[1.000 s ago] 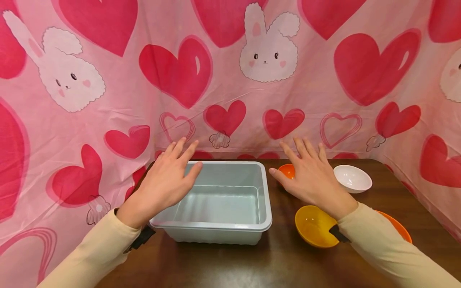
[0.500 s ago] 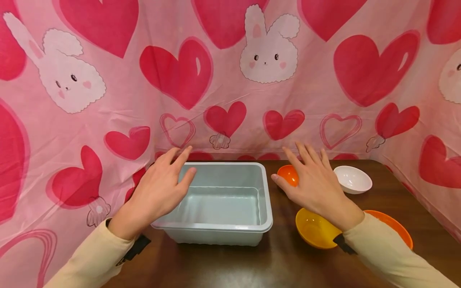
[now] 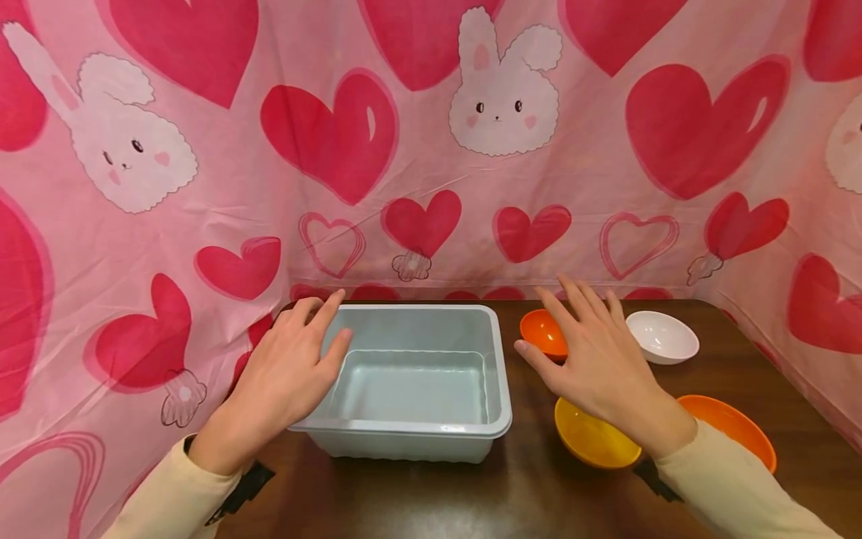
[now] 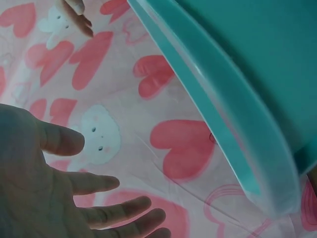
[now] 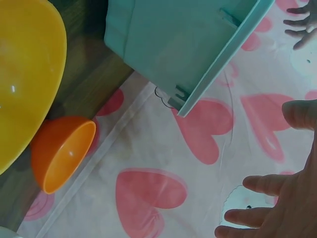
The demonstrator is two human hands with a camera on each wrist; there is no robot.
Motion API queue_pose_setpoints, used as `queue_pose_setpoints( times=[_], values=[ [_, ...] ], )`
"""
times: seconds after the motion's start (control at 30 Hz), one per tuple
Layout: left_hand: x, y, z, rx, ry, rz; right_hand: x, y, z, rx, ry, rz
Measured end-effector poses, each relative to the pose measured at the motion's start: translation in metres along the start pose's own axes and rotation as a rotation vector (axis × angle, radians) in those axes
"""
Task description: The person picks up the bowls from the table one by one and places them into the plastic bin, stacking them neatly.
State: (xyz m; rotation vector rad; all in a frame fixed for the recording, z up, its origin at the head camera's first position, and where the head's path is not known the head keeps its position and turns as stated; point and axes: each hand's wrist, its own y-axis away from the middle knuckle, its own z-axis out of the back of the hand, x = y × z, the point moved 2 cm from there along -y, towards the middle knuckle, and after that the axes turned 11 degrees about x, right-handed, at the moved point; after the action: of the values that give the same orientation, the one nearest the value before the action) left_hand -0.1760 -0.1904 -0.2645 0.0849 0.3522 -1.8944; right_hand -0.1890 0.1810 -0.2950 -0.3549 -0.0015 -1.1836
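My left hand (image 3: 279, 374) hovers over the left side of a pale grey-green plastic tub (image 3: 431, 429), fingers spread and relaxed, holding nothing. In the left wrist view the palm and fingers of that hand stand apart from the tub's rim (image 4: 233, 104). Over the bowls on the right, my right hand (image 3: 599, 359) is held with its fingers spread, and it holds nothing either. It partly covers a yellow bowl (image 3: 592, 438) below it and a small orange bowl (image 3: 541, 333) behind its thumb. The right wrist view shows its fingers well apart from the small orange bowl (image 5: 64, 153).
A white bowl (image 3: 663, 337) stands at the back right of the brown table (image 3: 431, 501). A larger orange bowl (image 3: 730, 427) sits at the right, partly behind the right sleeve. Pink cloth (image 3: 417, 172) with hearts and rabbits hangs around the table's back and sides.
Both hands have come down and back toward the body, the left also drifting left and the right slightly right. The tub and bowls have stayed in place.
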Motion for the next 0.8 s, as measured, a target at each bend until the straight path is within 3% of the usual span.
queue_pose_setpoints(
  times=[0.53, 0.8],
  values=[
    [0.021, 0.010, -0.006, -0.075, 0.011, 0.015, -0.011, 0.018, -0.005, -0.059, -0.012, -0.015],
    [0.039, 0.014, -0.010, -0.006, 0.067, 0.097, -0.021, 0.029, -0.012, -0.079, 0.006, -0.017]
  ],
)
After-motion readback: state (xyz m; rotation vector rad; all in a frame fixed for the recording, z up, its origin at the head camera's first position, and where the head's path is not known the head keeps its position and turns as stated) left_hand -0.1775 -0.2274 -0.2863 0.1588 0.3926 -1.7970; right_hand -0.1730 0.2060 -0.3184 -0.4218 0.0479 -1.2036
